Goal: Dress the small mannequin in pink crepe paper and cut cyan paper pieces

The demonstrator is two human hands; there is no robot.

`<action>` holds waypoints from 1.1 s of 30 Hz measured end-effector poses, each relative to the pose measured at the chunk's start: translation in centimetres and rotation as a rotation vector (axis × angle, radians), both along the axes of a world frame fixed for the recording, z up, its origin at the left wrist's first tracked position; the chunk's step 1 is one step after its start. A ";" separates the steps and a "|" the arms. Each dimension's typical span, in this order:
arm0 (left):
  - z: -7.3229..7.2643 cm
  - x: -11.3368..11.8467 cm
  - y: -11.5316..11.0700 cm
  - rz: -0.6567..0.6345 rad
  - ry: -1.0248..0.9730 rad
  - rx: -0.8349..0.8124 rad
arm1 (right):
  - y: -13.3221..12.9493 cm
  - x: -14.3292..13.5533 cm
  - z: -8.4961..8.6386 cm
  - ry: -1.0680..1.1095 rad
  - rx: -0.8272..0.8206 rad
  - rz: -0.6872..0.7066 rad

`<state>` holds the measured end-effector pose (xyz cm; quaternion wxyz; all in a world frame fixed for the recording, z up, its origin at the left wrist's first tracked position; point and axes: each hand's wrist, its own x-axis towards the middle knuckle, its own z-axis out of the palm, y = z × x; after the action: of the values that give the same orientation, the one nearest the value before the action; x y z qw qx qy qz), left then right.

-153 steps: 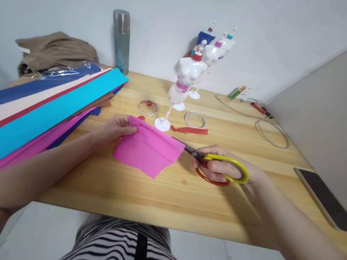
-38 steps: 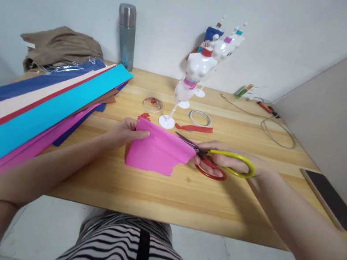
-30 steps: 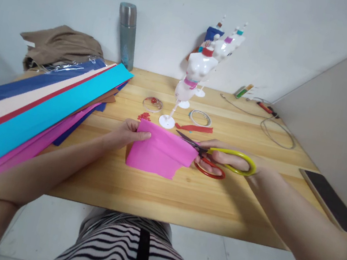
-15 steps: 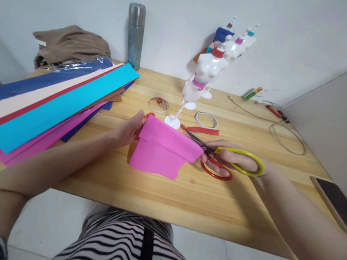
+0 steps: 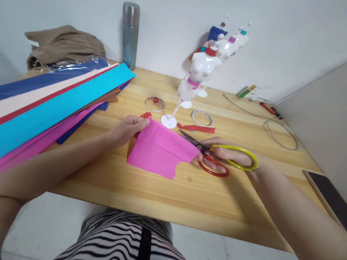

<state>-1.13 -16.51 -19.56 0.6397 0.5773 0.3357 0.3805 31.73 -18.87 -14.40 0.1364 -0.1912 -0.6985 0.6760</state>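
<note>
My left hand (image 5: 131,128) pinches the upper left corner of a piece of pink crepe paper (image 5: 156,151), thumb on top. The paper has a fold along its upper part and a notch at its lower right. Around the handles of a pair of scissors (image 5: 223,152), one yellow and one red, my right hand (image 5: 215,151) is closed. The dark blades point left over the paper's upper right edge. Fingers of my right hand are at the paper's right corner; whether they grip it is hard to tell. Just behind stands a small white mannequin (image 5: 205,66) with red and pink bands.
Coloured paper strips (image 5: 60,103) lie at left, before a brown cloth (image 5: 64,45) and a thermos (image 5: 129,35). Tape rolls (image 5: 203,118) and a red strip (image 5: 197,128) lie behind the paper. More mannequins (image 5: 228,48) stand farther back. A cable (image 5: 266,124) and phone (image 5: 335,201) are at right.
My left hand has shifted its hold, with the thumb now on the paper's upper left corner. That corner's folded edge lies differently. The whole view has shifted slightly; the scissors stay at the right edge.
</note>
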 end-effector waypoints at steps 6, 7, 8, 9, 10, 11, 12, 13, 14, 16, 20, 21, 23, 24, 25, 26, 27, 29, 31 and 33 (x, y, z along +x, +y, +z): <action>0.3 0.1 -0.3 -0.026 -0.010 0.065 | 0.2 0.2 0.9 -0.028 0.007 0.012; 0.3 0.0 -0.3 -0.028 -0.005 0.085 | 0.2 0.2 1.2 -0.055 0.001 0.014; 0.3 0.0 -0.3 -0.033 0.002 0.102 | 0.2 0.3 1.4 -0.085 -0.010 0.018; 0.3 -0.1 -0.3 -0.038 0.006 0.117 | 0.2 0.3 1.7 -0.109 -0.023 0.017; 0.4 -0.1 -0.3 -0.046 0.009 0.129 | 0.2 0.3 1.9 -0.124 -0.034 0.012; 0.4 -0.1 -0.3 -0.050 0.008 0.139 | 0.2 0.3 2.0 -0.138 -0.044 0.005; 0.4 -0.2 -0.2 -0.052 0.007 0.144 | 0.2 0.3 2.1 -0.148 -0.050 0.001; 0.4 -0.2 -0.2 -0.052 0.006 0.144 | 0.2 0.3 2.2 -0.147 -0.053 -0.003; 0.4 -0.2 -0.2 -0.053 0.006 0.139 | 0.2 0.3 2.2 -0.147 -0.055 -0.006; 0.3 -0.2 -0.3 -0.058 0.004 0.115 | 0.1 0.3 2.1 -0.139 -0.054 -0.003; 0.2 -0.3 -0.3 -0.062 0.006 0.087 | 0.1 0.3 1.9 -0.180 -0.045 -0.042; 0.2 -0.3 -0.3 -0.053 0.017 0.096 | 0.0 0.3 1.9 -0.184 -0.043 -0.049; 0.3 -0.4 -0.3 -0.029 0.052 0.127 | 0.0 0.2 2.0 -0.198 -0.044 -0.057; 0.3 -0.4 -0.3 -0.017 0.069 0.142 | 0.1 0.2 2.1 -0.208 -0.041 -0.063; 0.3 -0.4 -0.3 -0.009 0.083 0.154 | 0.1 0.2 2.2 -0.223 -0.034 -0.069; 0.4 -0.5 -0.3 -0.007 0.093 0.159 | 0.1 0.1 2.3 -0.239 -0.025 -0.080; 0.4 -0.5 -0.3 -0.008 0.097 0.157 | 0.1 0.1 2.3 -0.256 -0.013 -0.092; 0.3 -0.5 -0.3 -0.020 0.085 0.140 | 0.1 0.1 2.4 -0.274 0.003 -0.096; 0.2 -0.4 -0.2 -0.029 0.056 0.120 | 0.1 0.0 2.5 -0.288 0.011 -0.085; 0.2 -0.4 -0.3 -0.026 0.024 0.105 | 0.0 -0.1 2.7 -0.290 0.034 -0.088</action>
<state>-1.53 -16.77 -19.35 0.6094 0.6189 0.3154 0.3823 31.62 -18.82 -11.70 0.0670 -0.3148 -0.7132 0.6227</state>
